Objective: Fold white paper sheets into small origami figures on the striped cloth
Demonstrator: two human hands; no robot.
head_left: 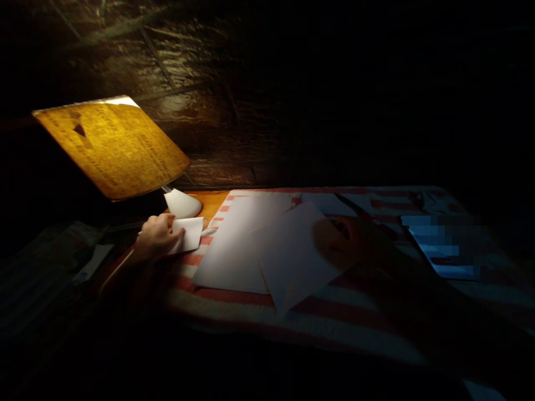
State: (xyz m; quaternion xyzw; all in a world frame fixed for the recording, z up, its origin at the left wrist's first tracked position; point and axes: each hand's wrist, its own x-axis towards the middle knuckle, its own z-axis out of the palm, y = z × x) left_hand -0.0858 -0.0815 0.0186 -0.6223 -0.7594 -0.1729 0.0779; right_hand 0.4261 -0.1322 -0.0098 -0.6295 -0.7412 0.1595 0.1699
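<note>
Thumb and fingers of the left hand (156, 235), just in front of the yellow-shaded lamp with the white rounded base (112, 147), were closed on a small white rectangular paper piece (193, 233). To the lamp's right, well apart, I saw the right hand (337, 238) in shadow by an angled white paper sheet (290, 250); I could not tell its grip. I judged that light fingertip pressure near the edges would best keep both papers uncreased.
</note>
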